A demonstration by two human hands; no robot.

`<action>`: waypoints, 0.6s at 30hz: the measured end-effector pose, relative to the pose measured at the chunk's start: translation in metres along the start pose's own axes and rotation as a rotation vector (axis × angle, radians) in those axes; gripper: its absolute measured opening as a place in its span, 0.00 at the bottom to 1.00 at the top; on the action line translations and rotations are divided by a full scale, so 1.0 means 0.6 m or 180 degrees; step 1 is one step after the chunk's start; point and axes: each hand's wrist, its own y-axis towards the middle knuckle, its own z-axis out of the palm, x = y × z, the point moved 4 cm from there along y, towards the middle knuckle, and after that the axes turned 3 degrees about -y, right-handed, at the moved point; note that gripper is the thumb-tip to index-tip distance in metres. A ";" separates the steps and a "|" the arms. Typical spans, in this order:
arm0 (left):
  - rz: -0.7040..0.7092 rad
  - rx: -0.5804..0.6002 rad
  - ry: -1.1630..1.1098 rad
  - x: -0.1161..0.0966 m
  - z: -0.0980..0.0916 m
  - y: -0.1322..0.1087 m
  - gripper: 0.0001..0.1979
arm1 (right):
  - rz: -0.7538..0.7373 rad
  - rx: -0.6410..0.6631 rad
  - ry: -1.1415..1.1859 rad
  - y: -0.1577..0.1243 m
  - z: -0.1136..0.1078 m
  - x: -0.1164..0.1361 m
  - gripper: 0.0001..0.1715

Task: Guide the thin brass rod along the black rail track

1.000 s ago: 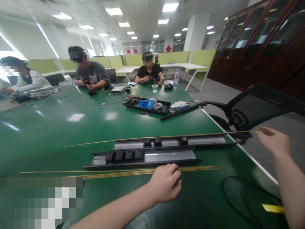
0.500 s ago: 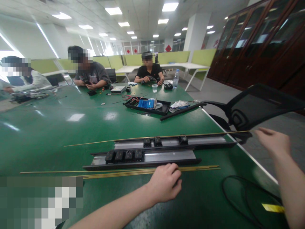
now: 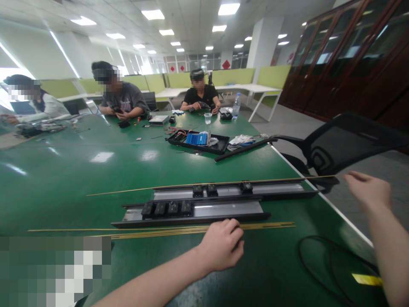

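Observation:
My right hand (image 3: 369, 187) is raised past the table's right edge. Its fingers pinch the end of a thin brass rod (image 3: 128, 190), which stretches left above the far channel. My left hand (image 3: 223, 244) rests on the table by a bundle of thin brass rods (image 3: 268, 225), overlapping them. Its fingers are curled in, and what they hold, if anything, is hidden. Behind it lies a near metal channel (image 3: 226, 209) with several black blocks (image 3: 173, 208) in a row at its left. The far channel (image 3: 277, 188) carries 3 spaced black blocks (image 3: 211, 189).
A black tray (image 3: 220, 149) with a blue pack stands farther back, beside gloves (image 3: 241, 141) and a black bar (image 3: 243, 150). A black cable (image 3: 300, 251) loops at right. A mesh chair (image 3: 345, 136) sits beyond the edge. Three people (image 3: 201, 96) work across the table.
Almost nothing differs. My right hand and the pinched rod have shifted very slightly right; my left hand stays in place.

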 end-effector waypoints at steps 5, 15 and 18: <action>-0.0017 0.0005 0.0003 -0.001 0.000 0.000 0.06 | -0.0080 -0.0006 -0.0031 0.000 -0.002 -0.003 0.19; -0.0018 0.0020 0.0001 -0.003 -0.004 0.000 0.07 | -0.1489 -0.0607 -0.0836 0.001 -0.008 0.038 0.25; -0.0017 0.0010 -0.0019 -0.002 -0.001 0.000 0.07 | -0.1783 -0.0688 -0.0863 -0.015 -0.014 0.066 0.25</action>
